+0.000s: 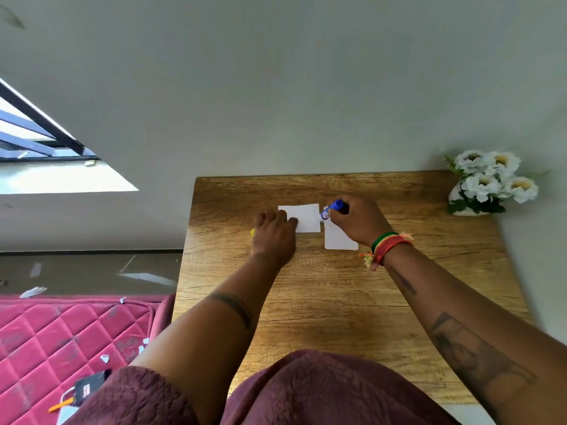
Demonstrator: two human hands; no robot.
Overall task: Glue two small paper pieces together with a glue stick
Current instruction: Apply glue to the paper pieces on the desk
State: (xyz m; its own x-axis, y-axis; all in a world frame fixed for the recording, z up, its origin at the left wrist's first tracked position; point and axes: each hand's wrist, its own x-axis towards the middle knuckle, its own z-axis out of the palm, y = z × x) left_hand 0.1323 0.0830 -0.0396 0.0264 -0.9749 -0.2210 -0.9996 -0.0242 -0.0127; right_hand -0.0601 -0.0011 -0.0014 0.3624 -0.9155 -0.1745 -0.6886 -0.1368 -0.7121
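Observation:
Two small white paper pieces lie side by side on the wooden table (337, 302). My left hand (274, 233) presses its fingertips on the left edge of the left paper piece (305, 217). A small yellow object (252, 232), perhaps the glue cap, peeks out from under that hand. My right hand (357, 220) grips a blue glue stick (330, 210), tilted with its tip down at the right edge of the left piece. The right paper piece (337, 239) lies partly under my right hand.
A white vase of white flowers (487, 184) stands at the table's far right corner by the wall. A red quilted mattress (61, 338) with paper scraps and a dark tagged item lies left of the table.

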